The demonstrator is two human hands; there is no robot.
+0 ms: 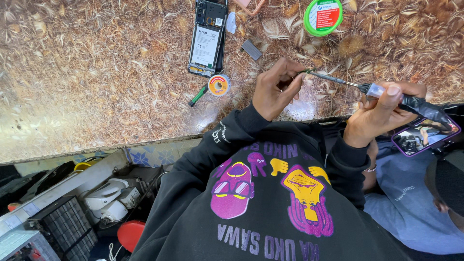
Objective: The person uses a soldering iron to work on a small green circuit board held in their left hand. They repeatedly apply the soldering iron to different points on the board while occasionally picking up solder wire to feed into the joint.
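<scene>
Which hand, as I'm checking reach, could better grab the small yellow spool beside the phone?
Left hand, probably: it is nearer the spool, while the right hand grips the soldering iron. The left fingers already pinch a small part, though.

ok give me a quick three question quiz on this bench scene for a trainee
1. True or false: the right hand holds the soldering iron.
2. Which lies nearest the opened phone? A) green round tin B) small solder wick spool C) the lit phone held by a neighbouring person
3. Fill in: the left hand pinches a small part at the iron's ____.

Key: 1 true; 2 B; 3 tip
</scene>
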